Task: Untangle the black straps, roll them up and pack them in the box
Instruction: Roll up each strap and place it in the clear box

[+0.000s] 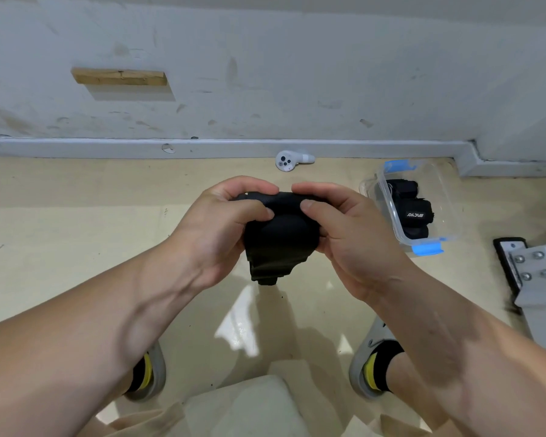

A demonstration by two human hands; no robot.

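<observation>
Glossy beige floor (pixel 76 247) seen from above, meeting a scuffed white wall (pixel 265 74) w/ a grey baseboard (pixel 234 148) along the far edge. One short wood block (pixel 119 77) is fixed to the wall, far left. One white controller (pixel 289 160) lies on the floor just beside the baseboard, far centre. A grey metal bracket (pixel 536 272) w/ four bolts sits at the right edge.

Centre: one bunched black strap (pixel 281 244) held up off the floor btwn both hands. Left hand (pixel 221 222) grips its left side, right hand (pixel 353 225) its right side; the fingers (pixel 249 212) of both are curled round it, thumbs pressing on the top face, nearly meeting. A loose end hangs below the hands.

Right of the hands, on the floor: one clear plastic box (pixel 448 197) w/ blue latches, lid off. Inside are rolled straps (pixel 415 214), black, at least two; exact count unclear.

Near edge: two shoes (pixel 364 361), one per side.
</observation>
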